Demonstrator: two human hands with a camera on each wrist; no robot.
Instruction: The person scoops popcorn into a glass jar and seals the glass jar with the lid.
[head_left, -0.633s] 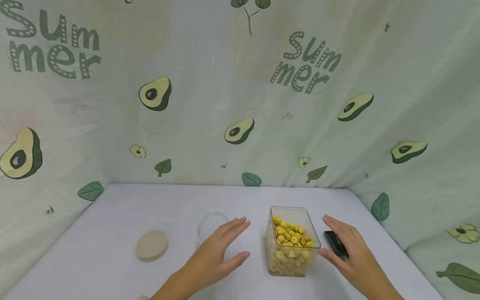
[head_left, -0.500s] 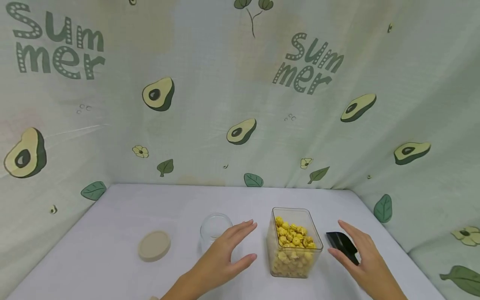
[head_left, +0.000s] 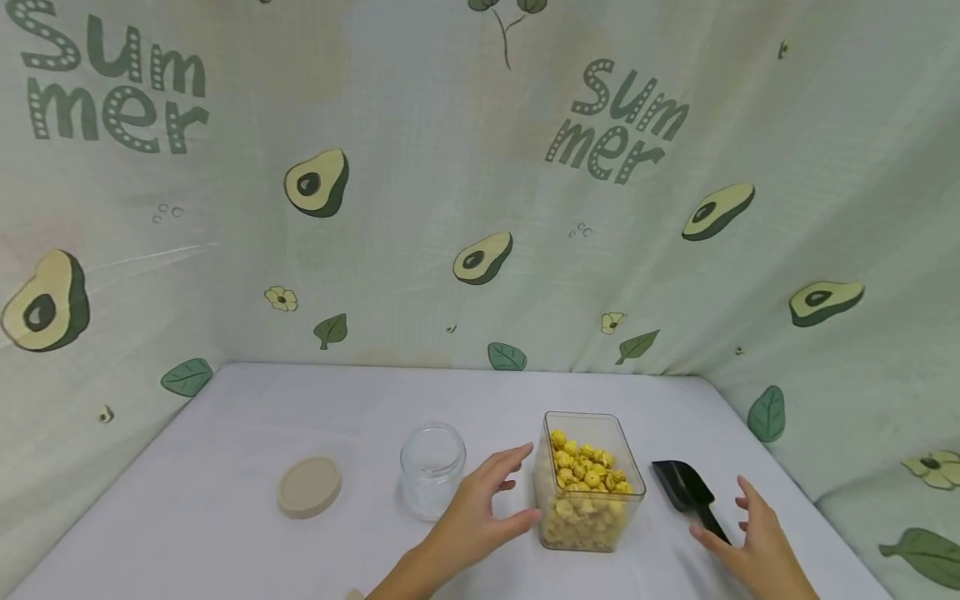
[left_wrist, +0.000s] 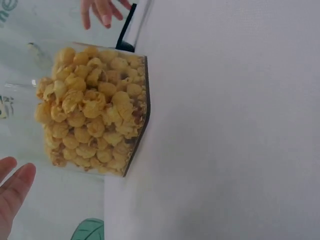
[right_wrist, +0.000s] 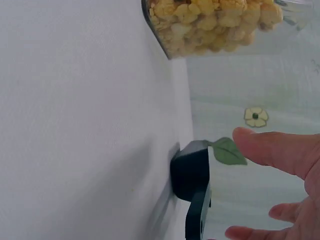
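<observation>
Only in head view: clear jar (head_left: 431, 473)

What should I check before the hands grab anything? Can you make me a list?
1. Popcorn box standing upright: ok.
2. Box top open: ok, popcorn shows inside.
3. Clear jar uncovered: ok, the beige disc lies apart from it.
4. Left hand gripping the box: not ok, its fingers are beside the box, not around it.
5. Right hand gripping the black scoop: not ok, its fingers are spread near it.
6. End of the scoop's handle free: cannot tell, it's hidden.
</observation>
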